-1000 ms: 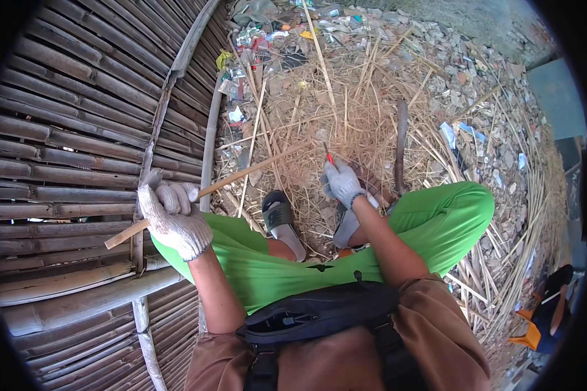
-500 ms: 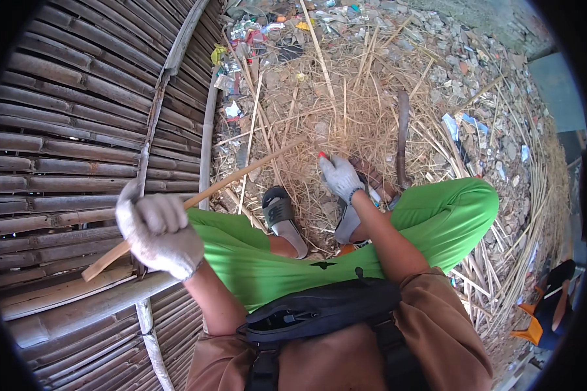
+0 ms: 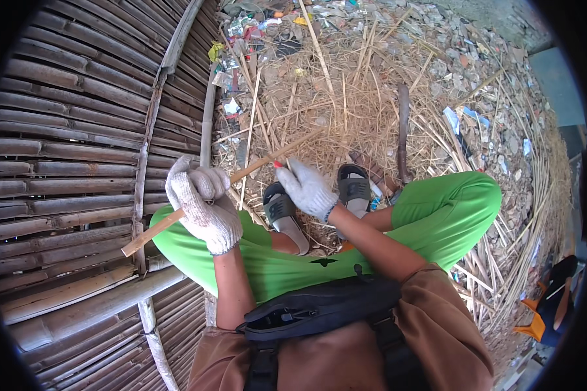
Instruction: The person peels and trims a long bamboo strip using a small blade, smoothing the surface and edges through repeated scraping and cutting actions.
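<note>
Grips a bamboo strip (image 3: 249,171), slanted from near left to far right, in the tightly curled, gloved left hand (image 3: 205,207). Pinches a red-ended tool (image 3: 278,164), mostly hidden, in the gloved right hand (image 3: 308,190), just beside the strip. Wears slide sandals (image 3: 354,188) beside the right hand, with straw (image 3: 352,124) beyond and a bamboo-slat wall (image 3: 65,153) at left.

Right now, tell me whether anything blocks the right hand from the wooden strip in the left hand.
Nothing visible blocks the right hand; only the small red thing it holds lies between it and the wooden strip.
</note>
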Action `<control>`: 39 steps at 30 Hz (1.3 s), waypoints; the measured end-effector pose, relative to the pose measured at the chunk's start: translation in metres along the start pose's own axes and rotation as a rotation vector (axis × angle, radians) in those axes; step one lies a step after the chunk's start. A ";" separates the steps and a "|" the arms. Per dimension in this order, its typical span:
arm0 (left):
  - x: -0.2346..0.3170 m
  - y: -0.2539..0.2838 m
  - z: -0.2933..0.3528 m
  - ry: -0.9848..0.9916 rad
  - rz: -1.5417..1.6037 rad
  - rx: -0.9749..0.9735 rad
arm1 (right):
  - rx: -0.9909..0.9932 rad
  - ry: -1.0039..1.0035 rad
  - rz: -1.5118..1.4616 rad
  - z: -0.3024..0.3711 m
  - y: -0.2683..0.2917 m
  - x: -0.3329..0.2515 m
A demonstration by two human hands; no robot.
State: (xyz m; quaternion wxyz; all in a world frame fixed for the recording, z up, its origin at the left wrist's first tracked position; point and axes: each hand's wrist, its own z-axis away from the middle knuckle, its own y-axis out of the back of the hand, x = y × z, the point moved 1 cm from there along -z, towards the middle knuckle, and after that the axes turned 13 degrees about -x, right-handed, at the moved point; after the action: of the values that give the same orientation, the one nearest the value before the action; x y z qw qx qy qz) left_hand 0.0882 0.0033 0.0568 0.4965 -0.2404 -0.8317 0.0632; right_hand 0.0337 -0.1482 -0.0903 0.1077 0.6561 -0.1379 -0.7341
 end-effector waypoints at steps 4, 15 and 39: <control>-0.008 -0.006 0.014 -0.033 0.010 0.013 | -0.105 -0.008 0.021 0.001 -0.007 -0.007; -0.012 0.003 0.026 -0.078 0.159 -0.224 | -0.142 0.037 0.179 0.004 -0.003 -0.013; -0.008 -0.018 0.029 -0.064 0.100 -0.352 | -0.197 -0.100 0.104 0.005 0.020 -0.004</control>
State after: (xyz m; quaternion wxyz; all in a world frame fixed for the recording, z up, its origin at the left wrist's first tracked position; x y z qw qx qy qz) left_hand 0.0606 -0.0119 0.0425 0.4161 -0.3626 -0.8324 -0.0512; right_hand 0.0291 -0.1658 -0.0792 0.2027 0.5968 -0.1042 -0.7693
